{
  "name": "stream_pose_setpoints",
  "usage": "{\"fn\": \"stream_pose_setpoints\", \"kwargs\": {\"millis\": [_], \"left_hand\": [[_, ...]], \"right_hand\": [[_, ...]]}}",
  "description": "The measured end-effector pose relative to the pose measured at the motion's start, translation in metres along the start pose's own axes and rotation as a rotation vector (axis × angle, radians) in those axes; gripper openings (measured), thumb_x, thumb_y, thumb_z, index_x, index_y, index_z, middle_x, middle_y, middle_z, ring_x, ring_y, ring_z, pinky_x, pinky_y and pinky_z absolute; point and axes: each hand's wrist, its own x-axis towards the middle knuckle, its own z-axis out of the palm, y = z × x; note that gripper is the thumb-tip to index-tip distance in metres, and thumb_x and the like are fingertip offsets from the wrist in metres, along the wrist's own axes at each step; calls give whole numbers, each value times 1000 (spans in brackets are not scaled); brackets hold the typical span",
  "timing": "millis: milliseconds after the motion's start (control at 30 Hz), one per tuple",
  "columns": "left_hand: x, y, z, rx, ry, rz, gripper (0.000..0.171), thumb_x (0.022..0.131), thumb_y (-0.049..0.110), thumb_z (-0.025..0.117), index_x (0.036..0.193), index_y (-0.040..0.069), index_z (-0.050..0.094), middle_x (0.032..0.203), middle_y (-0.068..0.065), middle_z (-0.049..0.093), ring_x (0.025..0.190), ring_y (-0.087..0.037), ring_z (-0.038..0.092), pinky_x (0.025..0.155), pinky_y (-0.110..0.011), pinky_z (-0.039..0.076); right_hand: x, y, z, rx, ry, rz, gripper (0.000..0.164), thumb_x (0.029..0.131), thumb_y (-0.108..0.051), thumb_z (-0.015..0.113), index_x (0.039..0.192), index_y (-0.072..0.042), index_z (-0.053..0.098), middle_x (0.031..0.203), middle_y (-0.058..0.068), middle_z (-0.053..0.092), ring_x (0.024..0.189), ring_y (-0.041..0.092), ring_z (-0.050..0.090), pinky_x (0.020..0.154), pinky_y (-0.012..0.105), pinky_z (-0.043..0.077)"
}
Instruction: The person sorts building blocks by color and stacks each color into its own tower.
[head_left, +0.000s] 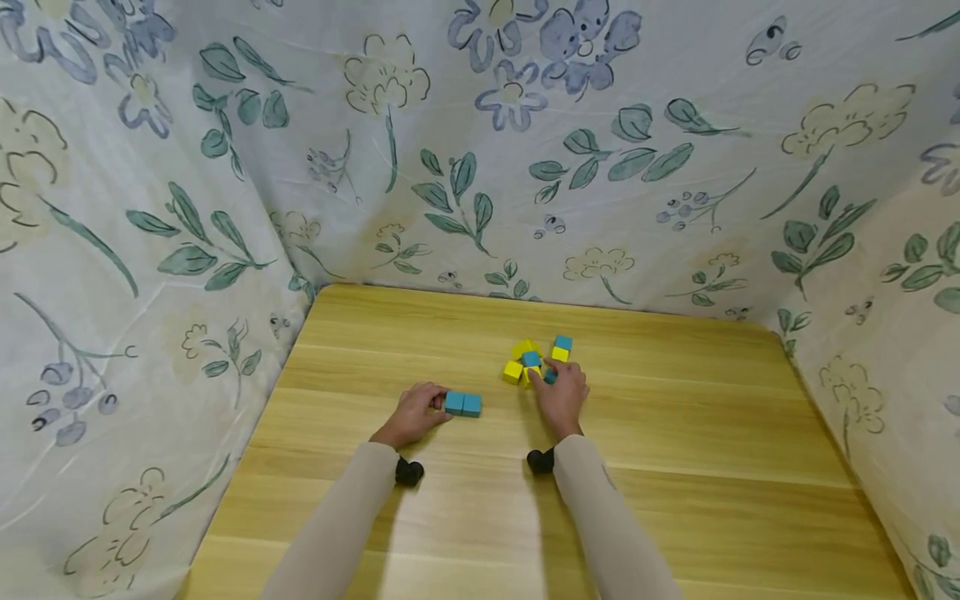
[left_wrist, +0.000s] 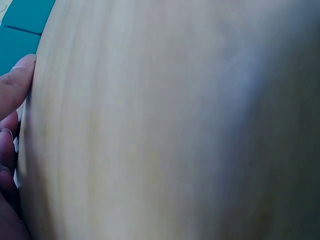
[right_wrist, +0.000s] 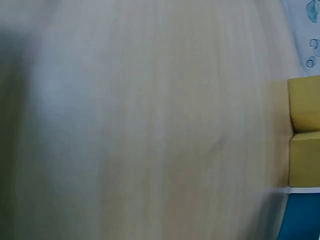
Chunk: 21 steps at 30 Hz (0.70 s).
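Note:
Two blue cubes lie side by side in the head view. My left hand (head_left: 414, 412) pinches the left one (head_left: 454, 403), and the right one (head_left: 472, 406) sits against it. In the left wrist view the thumb (left_wrist: 19, 82) presses the near edge of a blue cube (left_wrist: 17, 47). My right hand (head_left: 564, 398) reaches into a small group of cubes, thumb beside a yellow cube (head_left: 530, 374) and index finger over a blue cube (head_left: 551, 377). I cannot tell whether it grips either. The right wrist view shows yellow cubes (right_wrist: 306, 160) and a blue cube (right_wrist: 302, 215), with no fingers visible.
Nearby are more yellow cubes (head_left: 513, 372), (head_left: 525, 347), a blue cube (head_left: 531, 359) amid them, and a blue cube (head_left: 563, 342) behind a yellow cube (head_left: 560, 355). The wooden table (head_left: 675, 417) meets floral cloth (head_left: 480, 167) at its back and sides.

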Motion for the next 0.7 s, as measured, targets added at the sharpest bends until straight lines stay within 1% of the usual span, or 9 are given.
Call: {"fn": "stream_pose_setpoints", "kwargs": {"millis": [100, 167, 333, 467, 533, 700], "left_hand": [[0, 0, -1, -2, 3, 2, 32, 88, 18, 72, 114, 4, 62, 82, 5, 48, 90, -19, 44, 82, -41, 27], [0, 0, -2, -3, -1, 3, 31, 88, 18, 71, 114, 3, 62, 82, 5, 48, 90, -19, 44, 82, -41, 27], [0, 1, -4, -9, -14, -7, 31, 89, 18, 71, 114, 4, 61, 82, 5, 48, 90, -19, 42, 81, -40, 25], [1, 0, -3, -12, -15, -8, 32, 89, 18, 71, 116, 4, 61, 83, 4, 48, 90, -19, 42, 81, -41, 25], [1, -1, -3, -8, -15, -5, 32, 89, 19, 71, 116, 4, 61, 83, 4, 48, 90, -19, 42, 81, -41, 25], [1, -3, -1, -5, -12, -3, 31, 89, 19, 71, 114, 5, 61, 83, 4, 47, 90, -19, 42, 80, -40, 25]], "right_hand": [[4, -2, 5, -70, 9, -1, 48, 88, -37, 70, 121, -3, 65, 113, 17, 51, 103, 34, 44, 91, 51, 23], [7, -4, 8, -93, 20, 6, 49, 87, -39, 70, 121, -3, 65, 113, 17, 51, 102, 35, 43, 91, 51, 21], [11, -7, 14, -156, 31, 27, 52, 87, -43, 69, 119, -3, 66, 113, 18, 51, 102, 36, 43, 91, 53, 19], [15, -9, 18, -227, 24, 50, 58, 87, -52, 66, 120, -5, 66, 117, 18, 51, 105, 37, 43, 92, 54, 20], [17, -9, 20, -248, 20, 63, 59, 87, -54, 65, 120, -5, 66, 120, 18, 51, 107, 37, 42, 93, 54, 19], [19, -10, 23, -248, 36, 86, 57, 87, -54, 64, 118, -6, 67, 123, 20, 50, 109, 38, 41, 94, 56, 19]]}}
